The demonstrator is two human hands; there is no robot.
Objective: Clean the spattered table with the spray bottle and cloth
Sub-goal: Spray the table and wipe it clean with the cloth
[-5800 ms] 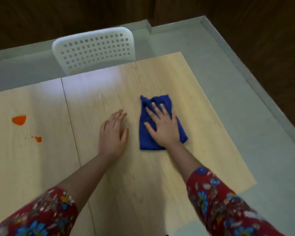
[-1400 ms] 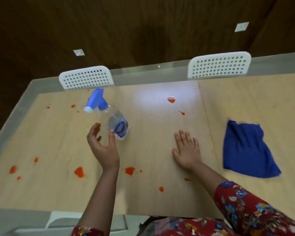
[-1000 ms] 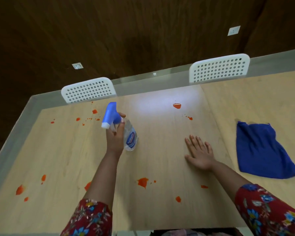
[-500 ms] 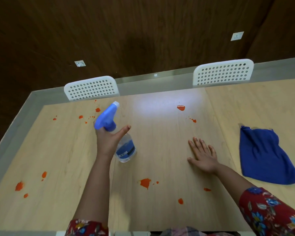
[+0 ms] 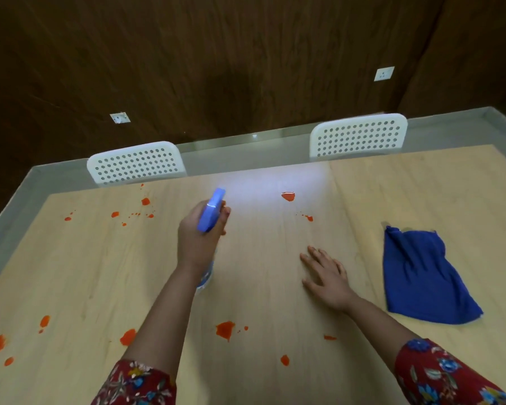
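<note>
My left hand (image 5: 197, 238) grips a clear spray bottle with a blue trigger head (image 5: 212, 210), held above the light wooden table (image 5: 260, 258) and pointing away from me. My wrist hides most of the bottle's body. My right hand (image 5: 326, 274) rests flat on the table, fingers spread. A crumpled blue cloth (image 5: 421, 274) lies on the table to the right of that hand, apart from it. Orange spatters (image 5: 225, 330) dot the table, several near the front edge, several at the far left (image 5: 145, 201), and one at the far middle (image 5: 288, 196).
Two white perforated chairs stand behind the table's far edge, one at the left (image 5: 136, 163) and one at the right (image 5: 360, 135). A seam (image 5: 342, 206) divides the tabletop. Behind is a dark wood wall with two sockets.
My left hand reached the spray bottle, took hold of it and lifted it, turning its nozzle away from me. My right hand left the cloth and lies flat on the table.
</note>
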